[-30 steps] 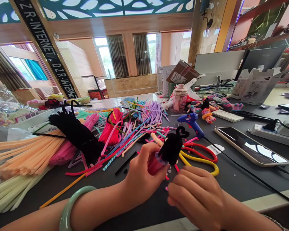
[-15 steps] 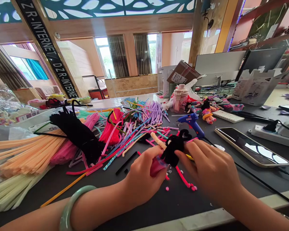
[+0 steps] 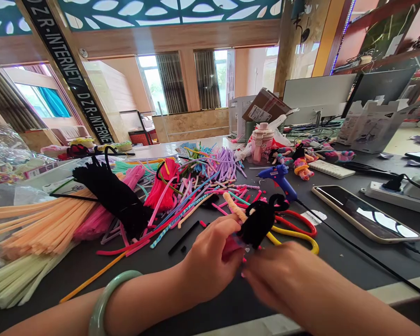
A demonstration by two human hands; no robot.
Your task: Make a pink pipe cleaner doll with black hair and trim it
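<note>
My left hand (image 3: 213,254) is closed around a small pipe-cleaner doll (image 3: 257,224) with fuzzy black hair and a curled black tuft. A cream pipe-cleaner piece sticks up at the doll's side, and a pinkish-purple body shows between my fingers. My right hand (image 3: 283,275), smeared by motion, is low over the table just below the doll. Its fingertips are near small pink bits, and whether it grips anything is hidden. Behind it lie red and yellow loop handles (image 3: 315,245), apparently of scissors.
Bundles of pipe cleaners, including black (image 3: 112,196) and peach (image 3: 49,224), cover the left and middle. A blue glue gun (image 3: 280,179) lies beyond the doll. At right are a phone (image 3: 366,212) and a power strip (image 3: 388,191). Finished dolls (image 3: 303,163) stand near a pink bottle (image 3: 262,144).
My right hand has left the doll's black hair and moved down and left toward the table. The red and yellow handles are now uncovered. My left hand keeps its hold.
</note>
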